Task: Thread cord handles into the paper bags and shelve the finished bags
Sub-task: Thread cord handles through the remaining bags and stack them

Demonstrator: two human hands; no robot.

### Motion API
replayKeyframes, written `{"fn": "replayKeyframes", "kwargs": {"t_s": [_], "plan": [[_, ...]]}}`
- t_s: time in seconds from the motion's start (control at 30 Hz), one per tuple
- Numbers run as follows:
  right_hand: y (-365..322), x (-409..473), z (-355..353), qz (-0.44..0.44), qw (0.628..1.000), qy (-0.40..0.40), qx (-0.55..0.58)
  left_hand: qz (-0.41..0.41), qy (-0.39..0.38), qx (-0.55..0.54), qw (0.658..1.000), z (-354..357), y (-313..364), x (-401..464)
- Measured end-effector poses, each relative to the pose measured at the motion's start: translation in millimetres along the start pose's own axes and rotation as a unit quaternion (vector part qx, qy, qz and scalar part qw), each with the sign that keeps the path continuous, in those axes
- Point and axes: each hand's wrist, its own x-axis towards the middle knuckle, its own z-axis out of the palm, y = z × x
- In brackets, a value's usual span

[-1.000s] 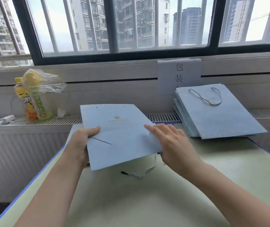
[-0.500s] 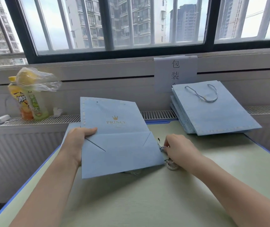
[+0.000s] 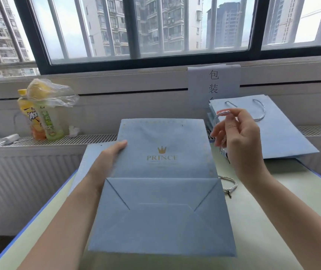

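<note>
Both bare forearms reach forward. Left hand (image 3: 108, 156) low, thumb laid flat on top, other fingers hidden beneath what it grips. Right hand (image 3: 237, 137) raised higher, wrist bent, fingers loosely curled, thumb and forefinger pinching at fingertips (image 3: 226, 114)

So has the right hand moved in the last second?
Yes. The right hand has risen off the table, pinching a cord, and is now level with the stack of finished bags.

Table (image 3: 272, 221) w/ bag stack (image 3: 284, 137), cord (image 3: 230, 185)
</note>
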Motion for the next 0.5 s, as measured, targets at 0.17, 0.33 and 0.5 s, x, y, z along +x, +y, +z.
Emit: {"fn": "replayKeyframes", "kwargs": {"t_s": [0.17, 0.33, 0.5], "plan": [[16.8, -3.2, 5.8, 0.033, 0.987, -0.088, -0.132, -0.024, -0.095, 0.105, 0.990, 11.0, -18.5, 0.1], [17.8, -14.7, 12.3, 0.083, 0.972, -0.188, -0.118, -0.079, -0.144, 0.278, 0.946, 21.3, -28.8, -3.5], [15.3, -27.7, 22.0, 0.131, 0.966, -0.222, -0.004, 0.083, 0.012, 0.665, 0.743, 15.1, -33.6, 1.0]]}}
